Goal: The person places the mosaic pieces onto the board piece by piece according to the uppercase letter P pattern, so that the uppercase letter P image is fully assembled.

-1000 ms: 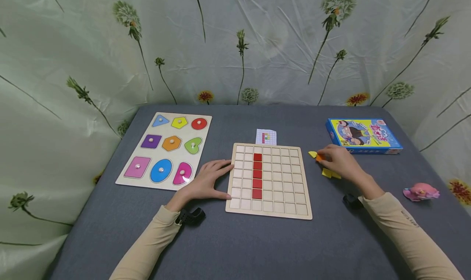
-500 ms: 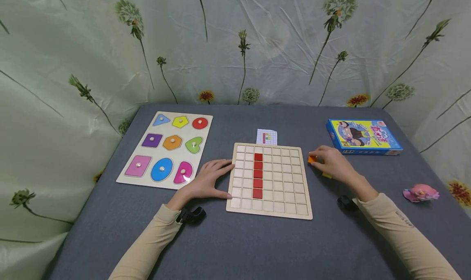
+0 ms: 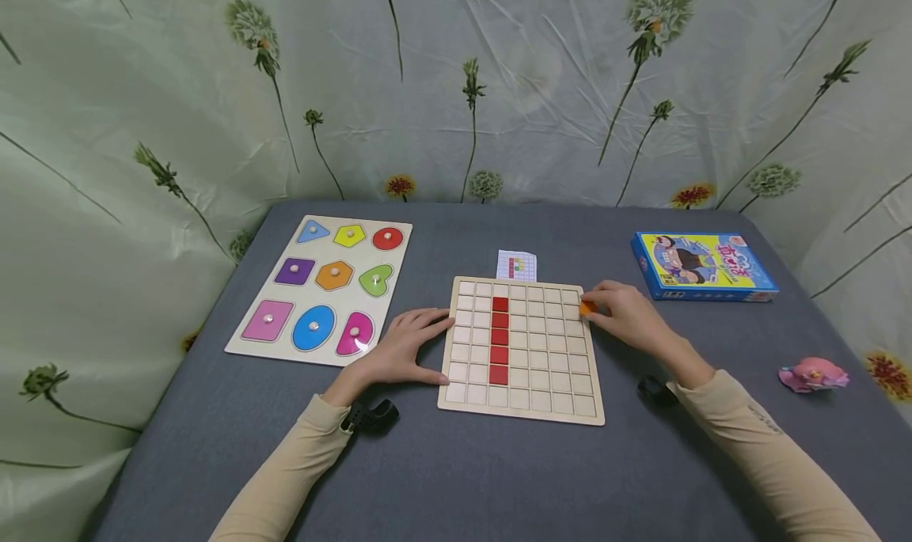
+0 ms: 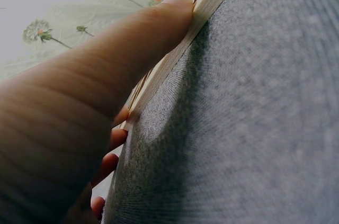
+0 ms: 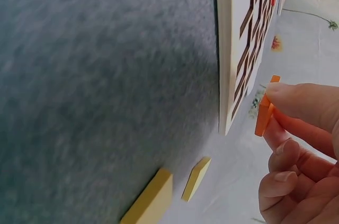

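A wooden grid board (image 3: 549,360) lies in the middle of the table, with a column of several red square tiles (image 3: 499,336) in its third column from the left. My left hand (image 3: 406,350) rests along the board's left edge, fingers extended and thumb spread; the left wrist view shows the thumb (image 4: 169,17) on the rim. Between thumb and fingertips, my right hand (image 3: 630,316) pinches a thin orange tile (image 5: 266,108) at the board's upper right edge. Two yellow tiles (image 5: 151,200) lie on the cloth in the right wrist view; my right hand hides them in the head view.
A small printed card (image 3: 516,265) with a colored grid pattern lies against the board's far edge. To the left is a shape puzzle board (image 3: 313,293) with knobs. A blue and yellow box (image 3: 705,265) and a pink figurine (image 3: 814,374) stand on the right.
My right hand has carried the orange tile leftward, from beside the yellow tiles to the board's right edge. The left hand and the red tiles stay where they were.
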Demonstrator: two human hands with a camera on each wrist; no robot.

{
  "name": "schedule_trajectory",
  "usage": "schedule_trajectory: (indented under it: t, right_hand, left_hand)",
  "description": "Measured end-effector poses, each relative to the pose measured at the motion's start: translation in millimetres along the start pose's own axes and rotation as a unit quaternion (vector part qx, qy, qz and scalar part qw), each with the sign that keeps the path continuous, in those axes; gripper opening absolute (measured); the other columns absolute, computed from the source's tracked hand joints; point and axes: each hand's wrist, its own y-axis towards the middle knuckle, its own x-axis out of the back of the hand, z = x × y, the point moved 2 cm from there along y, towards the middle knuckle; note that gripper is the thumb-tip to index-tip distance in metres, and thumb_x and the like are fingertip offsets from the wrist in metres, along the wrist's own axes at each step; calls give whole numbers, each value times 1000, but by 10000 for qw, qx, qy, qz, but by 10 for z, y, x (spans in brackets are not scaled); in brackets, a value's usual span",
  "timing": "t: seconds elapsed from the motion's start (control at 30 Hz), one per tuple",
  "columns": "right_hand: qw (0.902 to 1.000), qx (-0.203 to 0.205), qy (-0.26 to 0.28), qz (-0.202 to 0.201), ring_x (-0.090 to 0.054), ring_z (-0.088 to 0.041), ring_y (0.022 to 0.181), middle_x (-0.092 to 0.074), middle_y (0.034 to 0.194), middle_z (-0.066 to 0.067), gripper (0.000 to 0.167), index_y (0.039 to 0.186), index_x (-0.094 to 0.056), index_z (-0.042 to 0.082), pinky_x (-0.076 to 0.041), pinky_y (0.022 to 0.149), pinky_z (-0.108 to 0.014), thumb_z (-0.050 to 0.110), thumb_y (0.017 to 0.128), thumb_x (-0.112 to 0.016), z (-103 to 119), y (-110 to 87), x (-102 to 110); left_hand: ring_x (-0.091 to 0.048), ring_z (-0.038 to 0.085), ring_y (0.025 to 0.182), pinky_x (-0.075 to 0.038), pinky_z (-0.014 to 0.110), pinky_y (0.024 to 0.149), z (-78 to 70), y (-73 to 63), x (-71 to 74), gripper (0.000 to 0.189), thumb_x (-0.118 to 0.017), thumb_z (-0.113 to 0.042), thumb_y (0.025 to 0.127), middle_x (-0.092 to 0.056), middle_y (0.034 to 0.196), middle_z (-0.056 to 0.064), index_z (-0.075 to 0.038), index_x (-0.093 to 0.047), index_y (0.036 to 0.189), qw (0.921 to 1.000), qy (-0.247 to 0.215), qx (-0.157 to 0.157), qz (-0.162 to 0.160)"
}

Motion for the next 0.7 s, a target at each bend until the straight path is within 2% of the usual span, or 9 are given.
schedule_trajectory:
  t: [0.3, 0.57, 0.7]
  right_hand:
    - [9999, 80, 61, 10, -61, -23, 79, -66, 98, -17, 26, 106, -69, -3, -48, 65, -33, 6, 82, -68, 104, 80, -61]
    - [9995, 290, 44, 103, -62, -25, 82, -66, 98, -17, 26, 106, -69, -3, -50, 68, -37, 7, 82, -69, 197, 175, -102]
    - [9995, 237, 68, 192, -61, -23, 82, -66, 98, -16, 26, 106, -69, -3, -50, 69, -37, 7, 83, -68, 227, 217, -139]
  left_hand:
    - [-28, 29, 138, -20, 58, 110, -13, -11, 9, 93, -75, -52, 69, -35, 151, 8, -15, -36, 145, 10000, -2, 12, 21]
    - [-28, 29, 138, -21, 58, 110, 3, -21, 3, 93, -75, -51, 69, -35, 151, 8, -14, -37, 145, 10000, -5, 15, -26]
    - [-28, 29, 138, -20, 58, 110, 7, -14, 2, 93, -75, -51, 69, -35, 151, 8, -14, -37, 145, 10000, -10, -19, -37]
